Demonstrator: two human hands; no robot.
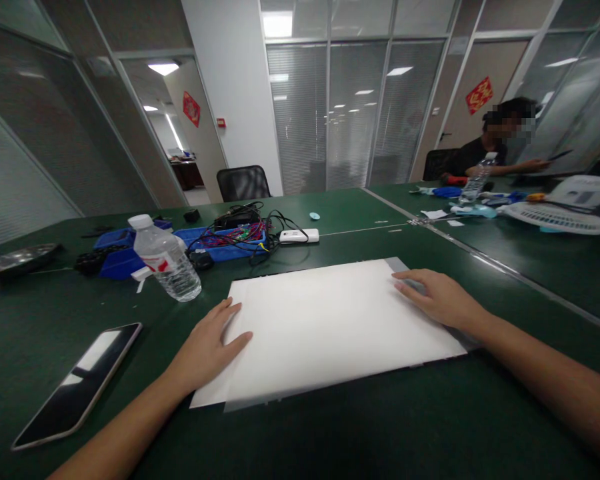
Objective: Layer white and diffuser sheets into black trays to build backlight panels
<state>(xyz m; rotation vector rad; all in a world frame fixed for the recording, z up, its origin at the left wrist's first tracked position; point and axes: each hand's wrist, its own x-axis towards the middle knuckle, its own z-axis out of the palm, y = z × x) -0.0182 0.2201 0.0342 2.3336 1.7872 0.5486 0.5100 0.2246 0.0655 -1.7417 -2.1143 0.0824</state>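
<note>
Sheets of white paper (325,327) lie flat on the green table, with a translucent sheet (401,265) showing past their right edge. My left hand (213,343) rests on the paper's left edge, thumb and fingers spread. On the right edge lies my right hand (433,297), its fingers stretched out over the paper and the translucent sheet. Neither hand grips anything that I can see. A phone (77,387) with a dark screen lies left of my left forearm. Beyond my left hand stands a clear water bottle (165,260) with a white cap.
Behind the paper, a blue tray (225,243) holds tangled wires and a black box. A white device (299,236) lies beside it. At the far right sit a white fan (557,217) and another bottle (477,179). A person (500,143) sits there holding a dark flat object.
</note>
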